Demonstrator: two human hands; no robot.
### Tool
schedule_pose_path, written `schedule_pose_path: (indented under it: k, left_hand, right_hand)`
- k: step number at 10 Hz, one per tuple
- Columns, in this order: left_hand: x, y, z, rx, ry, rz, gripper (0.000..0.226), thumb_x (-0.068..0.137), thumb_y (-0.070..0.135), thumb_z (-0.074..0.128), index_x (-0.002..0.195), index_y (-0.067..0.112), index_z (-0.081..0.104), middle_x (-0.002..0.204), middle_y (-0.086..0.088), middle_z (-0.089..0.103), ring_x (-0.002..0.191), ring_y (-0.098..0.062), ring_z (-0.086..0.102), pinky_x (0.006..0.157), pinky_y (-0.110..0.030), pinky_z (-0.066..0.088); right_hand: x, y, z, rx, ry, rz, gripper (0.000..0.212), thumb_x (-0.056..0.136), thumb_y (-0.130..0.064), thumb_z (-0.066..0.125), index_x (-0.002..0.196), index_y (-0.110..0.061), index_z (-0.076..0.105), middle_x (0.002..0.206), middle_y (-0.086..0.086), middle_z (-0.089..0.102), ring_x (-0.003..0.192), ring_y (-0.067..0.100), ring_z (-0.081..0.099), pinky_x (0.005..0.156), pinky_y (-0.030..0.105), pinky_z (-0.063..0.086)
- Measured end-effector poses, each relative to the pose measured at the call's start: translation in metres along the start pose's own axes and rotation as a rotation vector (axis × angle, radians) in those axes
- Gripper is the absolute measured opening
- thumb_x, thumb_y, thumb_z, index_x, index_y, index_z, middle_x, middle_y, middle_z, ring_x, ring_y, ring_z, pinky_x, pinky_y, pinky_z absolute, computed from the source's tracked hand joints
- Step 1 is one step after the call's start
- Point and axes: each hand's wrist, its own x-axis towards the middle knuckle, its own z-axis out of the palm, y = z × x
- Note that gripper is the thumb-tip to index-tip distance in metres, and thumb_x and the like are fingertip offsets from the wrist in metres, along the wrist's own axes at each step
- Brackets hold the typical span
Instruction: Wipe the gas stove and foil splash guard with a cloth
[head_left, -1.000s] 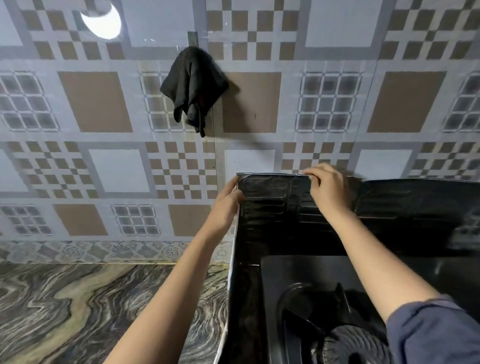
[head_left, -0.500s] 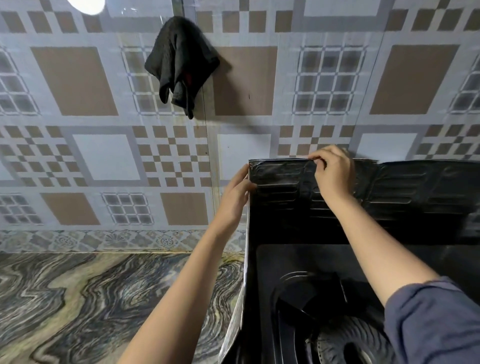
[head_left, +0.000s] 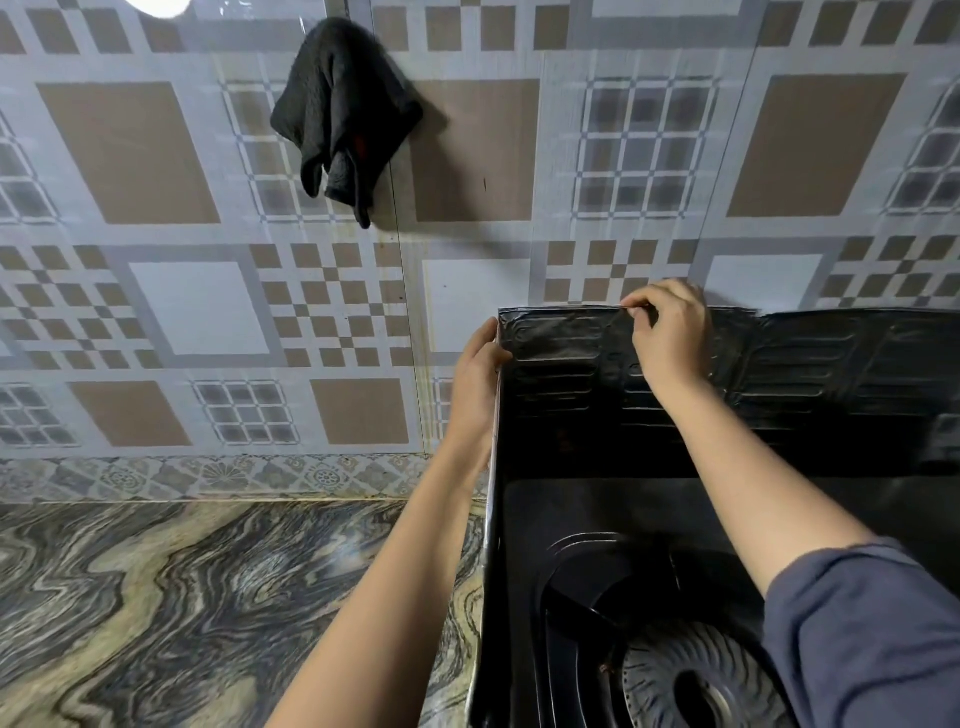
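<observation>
A dark, embossed foil splash guard stands around the back and left side of the black gas stove. My left hand holds the guard's left corner edge, thumb inside, fingers outside. My right hand pinches the top rim of the back panel with fingertips. A round burner shows at the bottom. A black cloth hangs on the tiled wall, above and left of both hands, touched by neither.
A patterned tile wall rises behind the stove. A swirled marble countertop lies left of the guard. A bright light reflection sits at the top left. My blue sleeve covers the lower right.
The view shifted, so the cloth and guard sit differently in frame. My right hand went from resting over the guard's top rim to pinching it with fingertips. My left hand stays on the corner.
</observation>
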Motion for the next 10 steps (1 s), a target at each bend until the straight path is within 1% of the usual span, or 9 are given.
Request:
schedule_pose_path:
  k: [1, 2, 3, 4, 5, 6, 7, 8, 10]
  left_hand:
    - [0.001, -0.001, 0.002, -0.265, -0.016, -0.103, 0.042, 0.094, -0.004, 0.032, 0.135, 0.003, 0.041, 0.120, -0.009, 0.053, 0.077, 0.000, 0.050, 0.051, 0.000, 0.044]
    - [-0.004, 0.007, 0.000, -0.345, -0.023, -0.129, 0.042, 0.093, -0.002, 0.034, 0.134, 0.007, 0.044, 0.138, -0.018, 0.048, 0.095, -0.012, 0.054, 0.057, -0.002, 0.045]
    - [-0.003, 0.007, -0.002, -0.327, 0.019, -0.126, 0.042, 0.093, -0.003, 0.037, 0.132, 0.008, 0.046, 0.130, -0.013, 0.053, 0.113, -0.021, 0.052, 0.061, -0.002, 0.045]
    - [-0.005, 0.006, -0.004, -0.311, 0.008, -0.117, 0.041, 0.094, -0.001, 0.039, 0.133, 0.008, 0.045, 0.127, -0.007, 0.054, 0.116, -0.019, 0.051, 0.074, -0.008, 0.045]
    - [-0.006, 0.006, -0.007, -0.269, -0.002, -0.096, 0.045, 0.093, 0.004, 0.043, 0.138, 0.004, 0.042, 0.133, -0.003, 0.049, 0.109, -0.007, 0.045, 0.066, 0.005, 0.042]
    - [-0.009, 0.008, -0.011, -0.200, -0.026, -0.083, 0.043, 0.094, 0.005, 0.044, 0.137, 0.005, 0.042, 0.132, -0.003, 0.050, 0.113, -0.010, 0.046, 0.080, -0.004, 0.042]
    - [-0.016, 0.017, -0.021, -0.080, -0.061, -0.099, 0.046, 0.095, 0.018, 0.048, 0.139, 0.006, 0.040, 0.141, -0.010, 0.046, 0.131, -0.023, 0.042, 0.106, -0.030, 0.035]
    - [-0.030, 0.033, -0.030, 0.003, -0.073, -0.114, 0.049, 0.094, 0.024, 0.049, 0.140, 0.011, 0.037, 0.145, -0.013, 0.041, 0.134, -0.025, 0.038, 0.111, -0.038, 0.032]
    - [-0.068, 0.068, -0.041, 0.174, -0.064, -0.023, 0.053, 0.095, 0.027, 0.048, 0.143, 0.012, 0.034, 0.149, -0.010, 0.036, 0.138, -0.024, 0.033, 0.111, -0.038, 0.029]
  right_hand:
    - [0.001, 0.001, 0.000, -0.002, 0.001, 0.003, 0.014, 0.081, 0.001, 0.060, 0.085, -0.008, 0.071, 0.092, 0.010, 0.065, 0.093, 0.029, 0.054, 0.073, 0.029, 0.040]
    - [0.001, 0.002, 0.000, 0.009, 0.017, 0.002, 0.015, 0.080, 0.002, 0.061, 0.084, -0.007, 0.071, 0.090, 0.011, 0.065, 0.090, 0.030, 0.054, 0.072, 0.033, 0.044]
    - [0.000, 0.000, 0.001, -0.004, 0.018, 0.018, 0.013, 0.081, 0.001, 0.061, 0.085, -0.008, 0.071, 0.090, 0.010, 0.065, 0.092, 0.030, 0.054, 0.072, 0.030, 0.041]
    - [-0.002, -0.003, 0.000, -0.017, 0.007, 0.031, 0.013, 0.083, -0.001, 0.060, 0.086, -0.009, 0.070, 0.093, 0.010, 0.064, 0.093, 0.031, 0.054, 0.071, 0.029, 0.040]
    - [-0.004, -0.010, -0.008, -0.028, -0.042, 0.049, 0.018, 0.086, -0.002, 0.055, 0.091, -0.009, 0.071, 0.096, 0.009, 0.064, 0.094, 0.030, 0.054, 0.072, 0.028, 0.040]
    - [-0.006, -0.017, -0.017, -0.034, -0.096, 0.057, 0.022, 0.087, -0.003, 0.053, 0.099, -0.007, 0.070, 0.102, 0.010, 0.066, 0.097, 0.030, 0.057, 0.082, 0.036, 0.048]
    - [-0.010, -0.031, -0.036, -0.044, -0.176, 0.098, 0.028, 0.088, -0.007, 0.052, 0.112, -0.007, 0.066, 0.116, 0.009, 0.066, 0.108, 0.030, 0.057, 0.095, 0.039, 0.047]
    - [-0.018, -0.047, -0.062, -0.059, -0.238, 0.137, 0.031, 0.089, -0.013, 0.052, 0.118, -0.010, 0.063, 0.124, 0.008, 0.063, 0.113, 0.029, 0.057, 0.097, 0.037, 0.045]
    - [-0.048, -0.086, -0.121, -0.101, -0.291, 0.166, 0.033, 0.092, -0.017, 0.048, 0.123, -0.015, 0.060, 0.128, 0.006, 0.060, 0.115, 0.029, 0.054, 0.097, 0.036, 0.045]
